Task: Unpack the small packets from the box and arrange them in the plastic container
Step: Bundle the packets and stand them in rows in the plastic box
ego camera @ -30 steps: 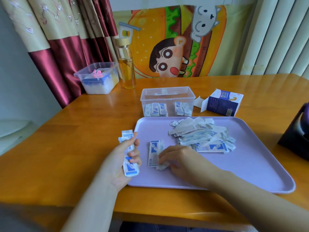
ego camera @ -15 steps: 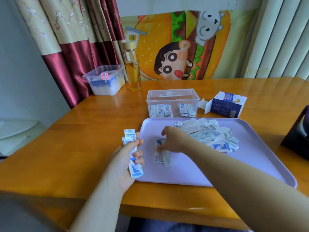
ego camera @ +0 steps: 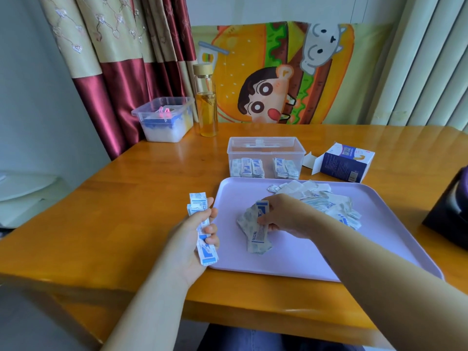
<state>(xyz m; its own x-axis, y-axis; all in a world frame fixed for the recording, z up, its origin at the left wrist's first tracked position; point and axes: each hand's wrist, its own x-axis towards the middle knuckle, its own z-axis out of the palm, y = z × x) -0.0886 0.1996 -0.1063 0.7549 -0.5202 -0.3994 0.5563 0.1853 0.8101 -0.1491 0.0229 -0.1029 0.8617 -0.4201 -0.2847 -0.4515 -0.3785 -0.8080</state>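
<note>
The brown tabletop (ego camera: pixel 114 198) is filling the middle of the frame, and the big purple tray (ego camera: pixel 379 249) is lying on it at the center right. Just behind the tray, in the upper middle, the clear plastic container (ego camera: pixel 266 148) is standing open. Two little rows of packets (ego camera: pixel 249 168) are already sitting inside it along its front wall, with lots of room to spare. To its right the box (ego camera: pixel 347 164) is lying on its side with its flap open; I cannot tell if anything is inside. A loose pile of packets (ego camera: pixel 319 198) is waiting on the far part of the tray. So I think the job is about halfway: the box looks unpacked, but many packets are not yet in the container. The right hand (ego camera: pixel 286 214) is reaching over the tray's middle, its fingers curling around a few packets (ego camera: pixel 255 235) that are touching the tray. The left hand (ego camera: pixel 187 239) is at the tray's left edge, gripping a small stack (ego camera: pixel 198 205), which is probably going into the container next.
</note>
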